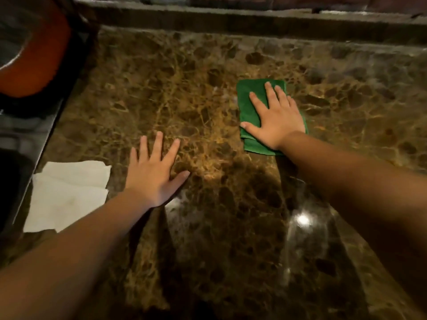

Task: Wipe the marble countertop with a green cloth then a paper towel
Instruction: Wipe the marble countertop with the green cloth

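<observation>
A brown veined marble countertop (208,88) fills the view. A folded green cloth (248,107) lies flat on it, right of centre. My right hand (275,118) presses palm-down on the cloth with its fingers spread, covering most of it. My left hand (154,172) rests flat on the bare marble, fingers apart, holding nothing. A white paper towel (69,192) lies crumpled and flat near the counter's left edge, just left of my left wrist.
A metal sink edge (39,144) runs down the left side, with a dark basin below it. An orange round object (39,63) sits at the upper left. A raised marble ledge (254,21) borders the back of the counter.
</observation>
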